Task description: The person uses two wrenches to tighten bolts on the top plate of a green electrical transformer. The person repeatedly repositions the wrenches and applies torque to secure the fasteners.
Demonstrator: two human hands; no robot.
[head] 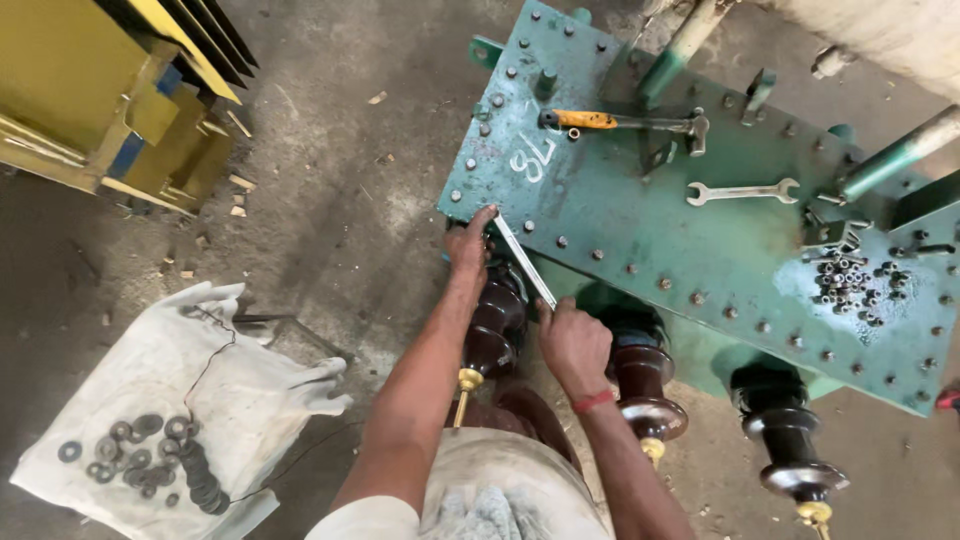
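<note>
The left hand (pixel 468 245) presses its fingertips on the lower edge of the green painted steel cover plate (pixel 640 215), just beside a long flat silver wrench (pixel 524 260) that the right hand (pixel 573 340) holds with its fingers closed around the lower end. The wrench lies slanted along this edge, above the dark brown ribbed ceramic insulator (pixel 495 325). Most bolts around the plate rim seem already in place, so the work looks well advanced; the corner at the hands is what remains. A pile of small grey nuts (pixel 848 285) is unused on the plate, and an open-ended silver spanner (pixel 742 191) and an orange-handled hammer (pixel 620 122) lie aside.
</note>
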